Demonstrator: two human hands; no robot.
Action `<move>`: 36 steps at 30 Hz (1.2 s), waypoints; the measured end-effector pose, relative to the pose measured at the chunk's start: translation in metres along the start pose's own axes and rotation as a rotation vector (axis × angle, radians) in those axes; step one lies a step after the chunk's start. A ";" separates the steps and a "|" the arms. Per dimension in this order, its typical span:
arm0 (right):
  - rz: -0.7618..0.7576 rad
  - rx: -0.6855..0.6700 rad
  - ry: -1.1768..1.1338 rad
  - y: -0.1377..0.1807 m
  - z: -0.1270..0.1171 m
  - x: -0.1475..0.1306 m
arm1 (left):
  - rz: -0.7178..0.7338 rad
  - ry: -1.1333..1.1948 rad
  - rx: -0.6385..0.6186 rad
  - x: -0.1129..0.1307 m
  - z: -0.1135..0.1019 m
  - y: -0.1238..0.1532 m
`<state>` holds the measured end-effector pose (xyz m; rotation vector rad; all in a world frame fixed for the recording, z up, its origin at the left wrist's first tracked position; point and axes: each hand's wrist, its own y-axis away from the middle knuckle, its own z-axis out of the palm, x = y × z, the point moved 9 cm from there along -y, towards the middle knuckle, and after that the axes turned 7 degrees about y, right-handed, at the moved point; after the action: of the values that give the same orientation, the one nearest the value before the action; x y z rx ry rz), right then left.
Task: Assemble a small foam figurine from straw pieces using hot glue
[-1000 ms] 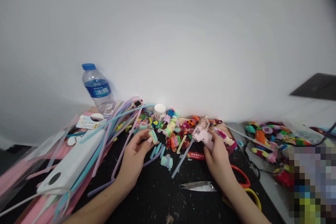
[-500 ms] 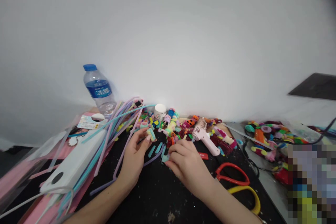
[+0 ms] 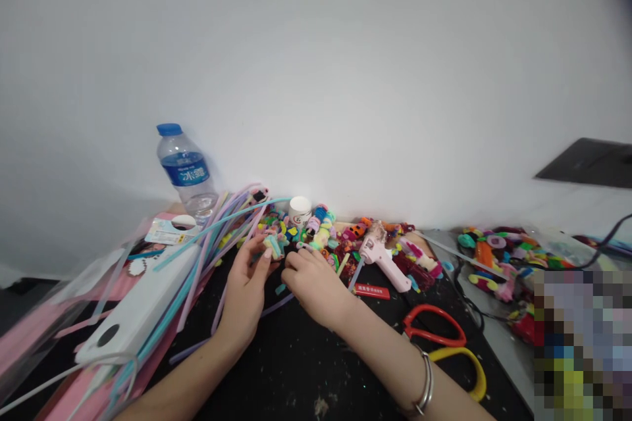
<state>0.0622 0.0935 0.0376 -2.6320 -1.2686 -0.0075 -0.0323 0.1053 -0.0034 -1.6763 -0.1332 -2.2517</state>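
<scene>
My left hand (image 3: 245, 286) pinches a small pastel striped piece (image 3: 273, 245) between thumb and fingertips above the black table (image 3: 306, 368). My right hand (image 3: 312, 281) is right beside it with its fingers curled together, fingertips almost touching the piece; what they hold is hidden. A short teal bit (image 3: 280, 289) lies under the two hands. The pink glue gun (image 3: 382, 256) lies on the table to the right of my right hand, untouched. A silver bangle (image 3: 424, 389) is on my right wrist.
Long pastel strands (image 3: 217, 230) fan over a white box (image 3: 141, 306) at left. A water bottle (image 3: 185, 168) and white cup (image 3: 299, 210) stand by the wall. Red scissors (image 3: 434, 329), yellow scissors (image 3: 467, 371) and a colourful pile (image 3: 496, 253) lie right.
My right hand put down the glue gun, reached to a teal piece on the table, then moved left up to my left hand. The left hand stayed, holding its piece.
</scene>
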 end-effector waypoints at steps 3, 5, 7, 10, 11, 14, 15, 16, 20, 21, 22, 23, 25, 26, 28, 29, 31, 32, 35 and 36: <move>0.028 0.016 -0.018 0.005 -0.006 0.002 | -0.016 0.019 -0.005 0.001 0.002 0.001; 0.060 0.028 -0.054 0.014 -0.011 0.007 | -0.027 0.027 -0.004 0.001 0.003 0.002; 0.134 0.066 -0.174 0.026 -0.015 0.018 | -0.044 0.038 0.003 0.000 0.003 0.003; 0.202 0.174 -0.272 0.048 -0.018 0.030 | -0.070 0.058 -0.008 -0.003 0.006 0.004; 0.235 0.217 -0.297 0.056 -0.018 0.035 | -0.079 0.067 -0.020 -0.004 0.007 0.005; 0.284 0.334 -0.362 0.074 -0.020 0.043 | -0.118 0.098 -0.069 -0.007 0.014 0.009; 0.291 0.371 -0.383 0.079 -0.021 0.045 | -0.140 0.111 -0.086 -0.009 0.017 0.011; 0.299 0.408 -0.406 0.083 -0.022 0.046 | -0.169 0.127 -0.103 -0.010 0.020 0.013; 0.368 0.522 -0.474 0.097 -0.029 0.052 | -0.314 0.209 -0.176 -0.016 0.033 0.023; 0.385 0.536 -0.479 0.099 -0.030 0.054 | -0.349 0.231 -0.198 -0.017 0.036 0.026; 0.400 0.547 -0.478 0.101 -0.031 0.054 | -0.379 0.251 -0.219 -0.018 0.039 0.028; 0.412 0.558 -0.473 0.102 -0.032 0.055 | -0.404 0.267 -0.239 -0.018 0.041 0.030; 0.436 0.579 -0.462 0.106 -0.033 0.057 | -0.441 0.281 -0.277 -0.020 0.045 0.033; 0.443 0.589 -0.460 0.107 -0.034 0.057 | -0.456 0.278 -0.298 -0.021 0.047 0.034; 0.446 0.602 -0.461 0.109 -0.034 0.057 | -0.473 0.253 -0.336 -0.023 0.050 0.037; 0.440 0.605 -0.463 0.110 -0.035 0.057 | -0.477 0.236 -0.353 -0.023 0.052 0.038; 0.417 0.610 -0.466 0.111 -0.036 0.055 | -0.479 0.195 -0.374 -0.025 0.053 0.040; 0.402 0.612 -0.469 0.111 -0.037 0.053 | -0.477 0.173 -0.381 -0.025 0.053 0.040; 0.365 0.622 -0.481 0.110 -0.040 0.049 | -0.477 0.112 -0.405 -0.026 0.055 0.042; 0.361 0.622 -0.487 0.110 -0.041 0.049 | -0.475 0.101 -0.416 -0.026 0.056 0.043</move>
<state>0.1813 0.0567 0.0612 -2.3070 -0.7055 0.9658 0.0387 0.0854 -0.0166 -1.8824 -0.0415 -2.8727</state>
